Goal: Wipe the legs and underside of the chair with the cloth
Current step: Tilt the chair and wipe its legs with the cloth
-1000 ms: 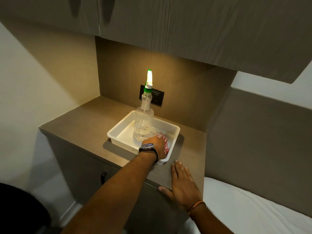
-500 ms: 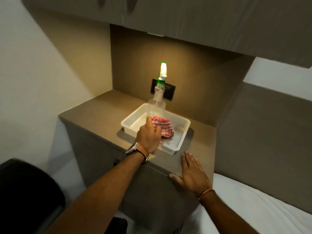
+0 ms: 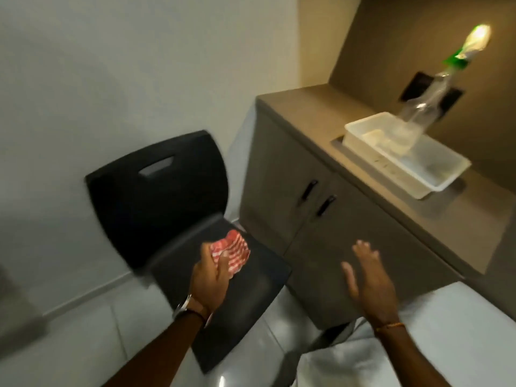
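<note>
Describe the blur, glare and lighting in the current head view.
Head view: motion blur smears everything, worst on the spray bottle and right hand; the bottle's nozzle is blown out by warm light over the counter; the black chair is dark with little detail; the floor shows a small glare spot; wide-angle tilt slants the cabinet.

Dim room; warm light falls at far right, glaring on the spray bottle [image 3: 430, 107]. Motion blur smears everything, with wide-angle bending at the edges.
</note>
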`<state>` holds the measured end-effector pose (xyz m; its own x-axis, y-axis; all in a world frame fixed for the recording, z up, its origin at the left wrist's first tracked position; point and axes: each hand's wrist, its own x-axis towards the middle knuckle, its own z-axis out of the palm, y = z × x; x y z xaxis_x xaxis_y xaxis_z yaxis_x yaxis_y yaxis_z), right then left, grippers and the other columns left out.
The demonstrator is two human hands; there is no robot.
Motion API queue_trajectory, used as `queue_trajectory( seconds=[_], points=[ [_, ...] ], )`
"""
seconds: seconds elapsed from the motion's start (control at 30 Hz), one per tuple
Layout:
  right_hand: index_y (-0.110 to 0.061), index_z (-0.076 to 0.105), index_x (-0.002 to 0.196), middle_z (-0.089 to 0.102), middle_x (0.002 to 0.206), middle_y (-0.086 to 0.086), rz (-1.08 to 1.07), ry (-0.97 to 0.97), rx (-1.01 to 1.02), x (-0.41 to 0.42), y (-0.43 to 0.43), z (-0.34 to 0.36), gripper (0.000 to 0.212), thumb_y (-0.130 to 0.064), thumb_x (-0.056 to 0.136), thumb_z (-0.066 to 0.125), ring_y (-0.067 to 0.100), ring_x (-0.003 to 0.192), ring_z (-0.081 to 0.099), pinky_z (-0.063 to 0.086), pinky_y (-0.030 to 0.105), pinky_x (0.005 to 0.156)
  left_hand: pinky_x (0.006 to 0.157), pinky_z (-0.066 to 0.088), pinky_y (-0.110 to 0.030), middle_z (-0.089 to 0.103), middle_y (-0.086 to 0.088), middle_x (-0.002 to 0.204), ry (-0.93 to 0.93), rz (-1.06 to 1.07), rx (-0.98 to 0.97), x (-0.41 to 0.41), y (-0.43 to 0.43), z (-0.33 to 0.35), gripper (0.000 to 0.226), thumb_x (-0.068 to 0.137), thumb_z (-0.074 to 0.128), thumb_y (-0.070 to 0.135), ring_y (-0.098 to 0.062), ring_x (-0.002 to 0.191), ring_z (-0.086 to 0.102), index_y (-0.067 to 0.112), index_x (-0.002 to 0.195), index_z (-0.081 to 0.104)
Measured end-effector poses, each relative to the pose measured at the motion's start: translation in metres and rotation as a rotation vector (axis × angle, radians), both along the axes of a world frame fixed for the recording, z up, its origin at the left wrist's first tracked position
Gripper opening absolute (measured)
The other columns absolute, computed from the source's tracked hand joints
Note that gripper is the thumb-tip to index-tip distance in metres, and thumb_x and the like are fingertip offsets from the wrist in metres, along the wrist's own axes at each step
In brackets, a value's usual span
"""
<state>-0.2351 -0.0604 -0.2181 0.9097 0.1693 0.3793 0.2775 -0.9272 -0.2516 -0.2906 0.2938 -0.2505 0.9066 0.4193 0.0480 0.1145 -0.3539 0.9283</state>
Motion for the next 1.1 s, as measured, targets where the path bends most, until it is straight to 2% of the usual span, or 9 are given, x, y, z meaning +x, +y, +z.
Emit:
queue_trajectory(
  seconds=[0.17, 0.27, 0.37, 0.47, 0.53, 0.6, 0.7, 0.83, 1.1],
  points=[
    [-0.001, 0.064, 0.143, 0.06, 0.152, 0.016, 0.499, 0.311, -0.018, -0.052, 0.154, -0.085, 0.048, -0.033, 0.107, 0.058, 0.026, 0.146, 0.043, 0.048, 0.059, 0.115, 0.055, 0.061, -0.021, 0.075, 0.006, 0.079, 0.203, 0.125, -0.115, -0.133, 0.069, -0.102, 0.044, 0.087, 0.062, 0.07, -0.021, 0.072, 0.078, 0.027, 0.088, 0.053],
    [-0.011, 0.049, 0.157, 0.042, 0.168, 0.006, 0.748, 0.516, -0.148, -0.069, 0.229, -0.141, 0.049, -0.031, 0.113, 0.051, 0.022, 0.161, 0.027, 0.03, 0.051, 0.13, 0.079, 0.066, -0.052, 0.08, -0.01, 0.083, 0.256, 0.246, -0.336, -0.196, 0.093, -0.164, 0.046, 0.081, 0.072, 0.062, -0.032, 0.083, 0.08, 0.018, 0.076, 0.064],
    [-0.014, 0.041, 0.162, 0.031, 0.174, 0.004, 0.949, 0.612, -0.326, -0.079, 0.28, -0.2, 0.051, -0.034, 0.115, 0.043, 0.027, 0.165, 0.02, 0.019, 0.048, 0.134, 0.084, 0.066, -0.047, 0.079, -0.013, 0.074, 0.292, 0.371, -0.475, -0.235, 0.097, -0.219, 0.04, 0.08, 0.076, 0.055, -0.029, 0.078, 0.081, 0.019, 0.065, 0.069],
    [-0.016, 0.031, 0.166, 0.02, 0.178, 0.002, 1.028, 0.641, -0.471, -0.076, 0.308, -0.251, 0.055, -0.033, 0.115, 0.042, 0.028, 0.167, 0.011, 0.016, 0.05, 0.134, 0.084, 0.065, -0.038, 0.083, 0.012, 0.091, 0.286, 0.371, -0.492, -0.26, 0.086, -0.277, 0.007, 0.093, 0.066, 0.025, -0.01, 0.086, 0.08, 0.027, 0.09, 0.072],
    [-0.016, 0.03, 0.167, 0.015, 0.179, 0.001, 1.026, 0.6, -0.522, -0.068, 0.316, -0.273, 0.057, -0.035, 0.114, 0.043, 0.029, 0.167, 0.008, 0.016, 0.054, 0.133, 0.071, 0.063, -0.033, 0.08, 0.018, 0.086, 0.313, 0.355, -0.348, -0.263, 0.073, -0.31, 0.017, 0.1, 0.053, 0.018, -0.007, 0.079, 0.077, 0.034, 0.101, 0.055],
    [-0.015, 0.034, 0.165, 0.015, 0.179, 0.002, 1.035, 0.538, -0.514, -0.065, 0.321, -0.292, 0.058, -0.039, 0.113, 0.04, 0.031, 0.166, 0.008, 0.015, 0.056, 0.133, 0.081, 0.063, -0.028, 0.078, 0.007, 0.109, 0.325, 0.25, -0.351, -0.256, 0.058, -0.334, 0.029, 0.106, 0.049, 0.016, -0.021, 0.1, 0.078, 0.041, 0.121, 0.049],
    [-0.016, 0.037, 0.164, 0.019, 0.178, 0.002, 1.012, 0.47, -0.443, -0.069, 0.321, -0.309, 0.062, -0.044, 0.11, 0.028, 0.03, 0.167, 0.01, 0.014, 0.057, 0.133, 0.123, 0.031, -0.026, 0.025, 0.011, 0.174, 0.21, -0.026, -0.595, -0.239, 0.024, -0.363, 0.064, 0.113, 0.039, 0.017, -0.012, 0.157, 0.032, 0.035, 0.167, 0.011],
    [-0.017, 0.036, 0.164, 0.021, 0.178, 0.001, 1.005, 0.453, -0.378, -0.067, 0.317, -0.318, 0.061, -0.043, 0.11, 0.026, 0.027, 0.167, 0.01, 0.012, 0.055, 0.133, 0.128, 0.012, -0.051, -0.013, 0.012, 0.177, 0.147, -0.101, -0.389, -0.221, -0.033, -0.39, 0.08, 0.107, 0.036, 0.053, -0.015, 0.163, -0.004, 0.032, 0.166, -0.015],
    [-0.014, 0.041, 0.162, 0.025, 0.177, 0.002, 0.978, 0.432, -0.334, -0.069, 0.317, -0.32, 0.063, -0.044, 0.108, 0.025, 0.026, 0.167, 0.013, 0.017, 0.057, 0.132, 0.11, 0.04, -0.015, 0.028, 0.033, 0.155, 0.187, -0.115, -0.202, -0.197, -0.03, -0.462, 0.069, 0.099, 0.043, 0.066, 0.006, 0.138, 0.043, 0.042, 0.159, 0.02]
  ],
)
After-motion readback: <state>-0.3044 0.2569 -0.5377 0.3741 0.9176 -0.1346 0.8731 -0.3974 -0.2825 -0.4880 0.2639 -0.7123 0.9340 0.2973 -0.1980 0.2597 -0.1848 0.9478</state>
